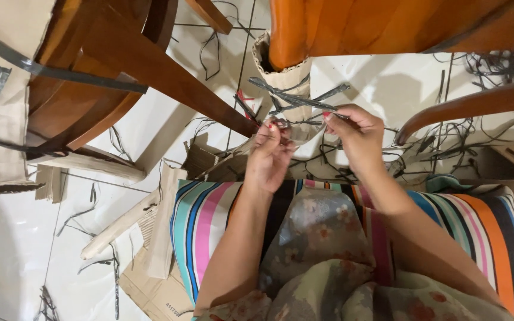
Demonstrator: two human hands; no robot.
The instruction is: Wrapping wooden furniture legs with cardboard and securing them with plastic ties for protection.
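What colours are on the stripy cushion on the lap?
Pink, blue, black, white, teal and orange stripes on the soft striped cushion, in the head view.

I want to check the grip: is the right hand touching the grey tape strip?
Touching. The head view shows the right hand pinching the grey tape strip between its fingertips, with no gap, beside the left hand.

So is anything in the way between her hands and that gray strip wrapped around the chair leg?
Nothing visible is. The left hand and right hand already pinch the gray strip right at the cardboard-wrapped chair leg. The dark wooden chair leg passes just beside the left hand.
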